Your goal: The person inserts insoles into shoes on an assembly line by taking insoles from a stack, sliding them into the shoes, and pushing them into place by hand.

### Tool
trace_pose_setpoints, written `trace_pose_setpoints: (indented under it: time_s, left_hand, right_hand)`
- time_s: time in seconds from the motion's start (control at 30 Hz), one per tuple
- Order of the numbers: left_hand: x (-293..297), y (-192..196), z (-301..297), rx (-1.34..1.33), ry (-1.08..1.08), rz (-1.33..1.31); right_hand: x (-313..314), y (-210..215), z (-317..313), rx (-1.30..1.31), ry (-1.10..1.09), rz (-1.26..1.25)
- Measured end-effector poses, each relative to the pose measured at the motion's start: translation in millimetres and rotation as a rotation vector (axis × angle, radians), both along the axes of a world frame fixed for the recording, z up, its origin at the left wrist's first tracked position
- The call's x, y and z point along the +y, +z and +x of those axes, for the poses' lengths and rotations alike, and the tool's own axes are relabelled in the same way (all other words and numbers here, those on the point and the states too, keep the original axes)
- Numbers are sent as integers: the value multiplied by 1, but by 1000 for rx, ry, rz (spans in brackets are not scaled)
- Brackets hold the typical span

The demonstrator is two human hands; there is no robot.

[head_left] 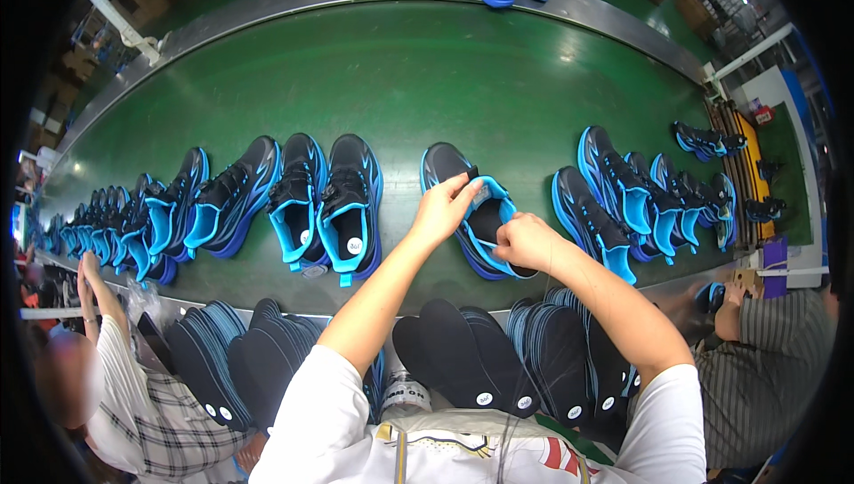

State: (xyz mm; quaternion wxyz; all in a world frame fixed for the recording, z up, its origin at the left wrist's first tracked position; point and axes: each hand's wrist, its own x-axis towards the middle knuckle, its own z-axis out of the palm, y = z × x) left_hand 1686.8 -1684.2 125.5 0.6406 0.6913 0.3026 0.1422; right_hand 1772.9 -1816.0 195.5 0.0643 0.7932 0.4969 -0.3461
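Observation:
A black sneaker [445,162] with a bright blue lining and blue-purple sole lies on the green belt in front of me, toe pointing away. My left hand [442,208] is closed at its tongue, pinching the upper edge of the opening. At the heel end, my right hand [528,242] is closed on the collar, its fingertips bent into the opening and partly hidden. The inside of the shoe looks dark between my hands. To the left stands a matching pair, one sneaker [351,190] showing a round white sticker on its insole.
Stacks of black insoles [445,350] line the near edge. More sneakers [598,217] stand on the right and a long row [178,204] on the left. Several shoes sit on the far metal ledge [302,5]. Co-workers flank me: one's hands [86,275] at left, a striped garment [778,368] at right.

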Motion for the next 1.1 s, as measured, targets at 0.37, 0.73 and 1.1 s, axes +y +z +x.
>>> trace_pose_setpoints:
  time_s: [0.37, 0.73, 1.1]
  left_hand:
    - [3, 0, -4, 29, -87, 62]
    - [-1, -4, -4, -13, -51, -38]
    - [-8, -8, 1, -120, -44, -120]
  right_hand:
    - [-5, -60, -6, -113, 65, 639]
    - [18, -62, 0, -145, 177, 132]
    - [19, -46, -8, -340, 655, -391]
